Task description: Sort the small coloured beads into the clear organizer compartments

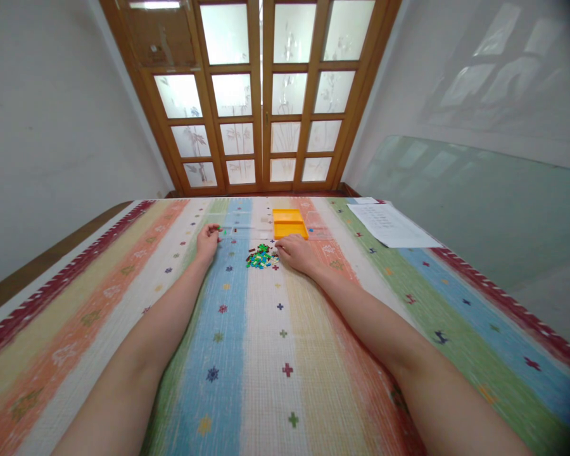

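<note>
A loose pile of small toy bricks (262, 257), mostly green and blue with some brown and pale ones, lies on the striped tablecloth. To its left, my left hand (208, 242) is closed in a pinch, with a small green brick (219, 228) at its fingertips. My right hand (296, 253) rests at the pile's right edge, fingers bent together; whatever they may hold is too small to make out. Just beyond that hand is an open yellow box (289, 218), its near edge partly hidden. A low, clear tray (247, 232) holding a few small pieces extends left of the box.
Printed white sheets (389, 223) lie at the back right of the table. The patterned tablecloth (285, 335) covers the tabletop. Wooden doors with glass panes (261, 95) stand behind it, and a pale glass panel (475, 209) leans along the right wall.
</note>
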Demonstrator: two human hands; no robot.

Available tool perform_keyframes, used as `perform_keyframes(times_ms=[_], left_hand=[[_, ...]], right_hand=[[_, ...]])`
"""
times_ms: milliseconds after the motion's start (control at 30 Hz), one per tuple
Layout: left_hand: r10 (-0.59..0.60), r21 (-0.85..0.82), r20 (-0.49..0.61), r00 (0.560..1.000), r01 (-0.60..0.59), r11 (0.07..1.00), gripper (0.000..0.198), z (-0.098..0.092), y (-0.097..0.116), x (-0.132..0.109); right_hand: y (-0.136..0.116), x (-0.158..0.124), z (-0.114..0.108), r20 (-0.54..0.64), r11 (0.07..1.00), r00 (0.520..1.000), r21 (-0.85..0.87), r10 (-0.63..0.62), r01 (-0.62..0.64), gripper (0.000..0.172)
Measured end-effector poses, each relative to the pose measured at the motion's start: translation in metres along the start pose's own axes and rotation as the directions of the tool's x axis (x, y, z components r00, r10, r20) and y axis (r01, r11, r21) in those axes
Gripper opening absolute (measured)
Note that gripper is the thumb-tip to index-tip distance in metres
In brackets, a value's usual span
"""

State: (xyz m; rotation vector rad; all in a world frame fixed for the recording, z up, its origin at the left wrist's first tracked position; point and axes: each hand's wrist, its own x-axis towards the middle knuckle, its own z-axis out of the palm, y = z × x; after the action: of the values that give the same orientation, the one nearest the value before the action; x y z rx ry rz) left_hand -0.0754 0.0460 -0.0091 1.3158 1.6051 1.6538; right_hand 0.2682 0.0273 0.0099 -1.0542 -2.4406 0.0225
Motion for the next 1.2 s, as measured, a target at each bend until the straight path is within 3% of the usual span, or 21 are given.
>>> perform_keyframes(times_ms=[467, 667, 900, 1200], left_hand=[[-0.08, 0.012, 0.074, 0.994, 0.079, 0.997, 0.062, -0.003, -0.004, -0.002], [-0.048, 0.034, 0.107, 0.993, 0.045, 0.998, 0.048, 0.0, -0.003, -0.004], [0.042, 0.102, 0.166, 0.985, -0.059, 0.993, 0.036, 0.002, -0.003, -0.007], [0.097, 0.132, 0.278, 0.956, -0.138, 0.982, 0.04, 0.01, -0.004, -0.014]], right_hand=[[0.0, -0.001, -0.001, -0.009, 0.995, 0.999, 0.082, -0.053, 0.054, 0.02], [-0.005, -0.005, -0.004, 0.105, 0.977, 0.99, 0.199, -0.098, 0.075, 0.016], [-0.011, -0.002, -0.011, 0.203, 0.981, 0.967, 0.149, -0.155, 0.126, 0.01], [-0.006, -0.003, -0.007, 0.167, 0.957, 0.965, 0.242, -0.201, 0.158, 0.012]])
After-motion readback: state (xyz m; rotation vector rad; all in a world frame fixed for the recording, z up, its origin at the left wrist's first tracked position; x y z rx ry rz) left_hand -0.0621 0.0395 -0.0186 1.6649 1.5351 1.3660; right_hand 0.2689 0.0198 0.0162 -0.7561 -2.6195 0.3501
